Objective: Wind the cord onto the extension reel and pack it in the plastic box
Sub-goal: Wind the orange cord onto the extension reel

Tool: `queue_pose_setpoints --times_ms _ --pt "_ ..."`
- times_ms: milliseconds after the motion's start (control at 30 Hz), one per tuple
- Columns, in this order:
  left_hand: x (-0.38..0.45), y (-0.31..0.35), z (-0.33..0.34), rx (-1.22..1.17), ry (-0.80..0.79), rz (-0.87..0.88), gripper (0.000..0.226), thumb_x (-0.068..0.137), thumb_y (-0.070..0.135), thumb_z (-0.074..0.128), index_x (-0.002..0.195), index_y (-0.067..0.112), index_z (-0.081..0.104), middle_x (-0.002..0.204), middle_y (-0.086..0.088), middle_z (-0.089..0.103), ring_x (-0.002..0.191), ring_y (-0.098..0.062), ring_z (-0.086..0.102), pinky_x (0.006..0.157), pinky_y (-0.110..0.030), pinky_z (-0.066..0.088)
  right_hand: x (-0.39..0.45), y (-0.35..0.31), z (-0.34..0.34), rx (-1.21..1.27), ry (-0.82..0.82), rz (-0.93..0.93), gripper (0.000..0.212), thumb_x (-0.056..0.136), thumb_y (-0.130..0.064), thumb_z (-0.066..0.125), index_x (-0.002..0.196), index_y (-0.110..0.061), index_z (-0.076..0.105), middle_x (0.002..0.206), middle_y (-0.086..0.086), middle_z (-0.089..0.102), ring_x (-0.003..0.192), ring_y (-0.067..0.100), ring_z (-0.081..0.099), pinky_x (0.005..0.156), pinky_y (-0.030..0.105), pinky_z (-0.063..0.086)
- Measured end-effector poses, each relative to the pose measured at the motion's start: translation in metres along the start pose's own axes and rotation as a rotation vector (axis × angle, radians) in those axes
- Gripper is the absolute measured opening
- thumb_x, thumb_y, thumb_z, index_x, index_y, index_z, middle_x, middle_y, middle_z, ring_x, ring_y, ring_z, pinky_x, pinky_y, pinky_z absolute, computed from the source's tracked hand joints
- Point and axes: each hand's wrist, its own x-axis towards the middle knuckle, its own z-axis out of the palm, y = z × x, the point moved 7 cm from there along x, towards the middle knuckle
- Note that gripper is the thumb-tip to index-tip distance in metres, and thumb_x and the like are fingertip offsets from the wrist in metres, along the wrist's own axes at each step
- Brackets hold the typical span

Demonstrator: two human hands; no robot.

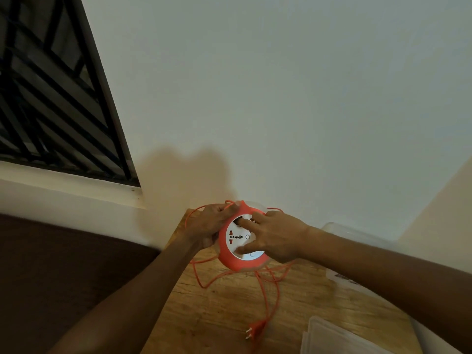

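Above the wooden table point(229, 302), the left hand point(209, 223) is curling its fingers round the orange rim of the extension reel point(240, 241), holding it tilted. Right of that grip, the right hand point(275, 236) is pressing spread fingers onto the white socket face. Below both grips, the thin cord point(265, 284) is hanging in limp, light loops, plug point(252, 328) resting on the table. Rightward, the plastic box point(357, 236) is waiting. The rigid rim probably offers the firmest hold.

Extension reels: one, orange and white point(242, 241)
Cords: one, orange point(268, 295)
Plugs: one, with two pins point(254, 329)
Hands: two, left point(212, 223) and right point(277, 237)
Desks: one, wooden point(217, 310)
Clear plastic pieces: two, point(357, 238) and point(339, 338)
Windows: one, barred point(51, 98)
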Motion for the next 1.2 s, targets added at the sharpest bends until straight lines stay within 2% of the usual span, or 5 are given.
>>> queue_pose_setpoints --times_ms 600,733,900,1067,1200 --pt "0.002 0.001 0.001 0.002 -0.028 -0.004 0.044 0.072 0.062 0.08 0.087 0.021 0.083 0.091 -0.01 0.082 0.077 -0.025 0.08 0.065 -0.033 0.064 0.016 -0.008 -0.01 -0.137 0.01 -0.024 0.068 0.087 -0.033 0.073 0.146 -0.034 0.038 0.116 0.007 0.067 0.1 0.028 0.065 0.083 0.039 0.055" --pt "0.006 0.007 -0.006 -0.132 0.11 0.036 0.06 0.072 0.056 0.082 0.104 0.004 0.081 0.104 -0.021 0.081 0.086 -0.034 0.079 0.075 -0.044 0.067 0.007 0.018 -0.008 0.162 0.24 0.391 0.067 0.085 -0.048 0.063 0.145 -0.029 0.04 0.096 0.007 0.073 0.076 0.028 0.07 0.06 0.035 0.051" --pt "0.012 0.012 -0.004 -0.117 0.248 0.044 0.056 0.08 0.057 0.075 0.108 0.009 0.079 0.107 -0.016 0.082 0.095 -0.038 0.08 0.085 -0.05 0.066 0.004 0.033 0.014 0.392 0.359 0.758 0.066 0.086 -0.064 0.042 0.144 -0.033 0.036 0.098 0.002 0.074 0.079 0.026 0.07 0.06 0.033 0.051" --pt "0.013 0.008 0.001 -0.129 0.188 0.013 0.062 0.077 0.059 0.075 0.112 0.007 0.078 0.106 -0.016 0.082 0.094 -0.037 0.08 0.077 -0.044 0.067 0.0 0.029 0.014 0.218 0.325 0.682 0.066 0.092 -0.06 0.045 0.145 -0.021 0.042 0.083 0.008 0.073 0.063 0.029 0.068 0.053 0.034 0.051" --pt "0.012 0.003 0.006 -0.107 0.122 0.001 0.067 0.076 0.058 0.077 0.114 0.002 0.076 0.108 -0.02 0.081 0.091 -0.036 0.078 0.077 -0.042 0.067 -0.007 0.023 -0.011 0.069 0.34 0.375 0.021 0.083 -0.034 0.072 0.095 -0.016 0.073 0.096 0.01 0.068 0.077 0.027 0.066 0.052 0.032 0.048"
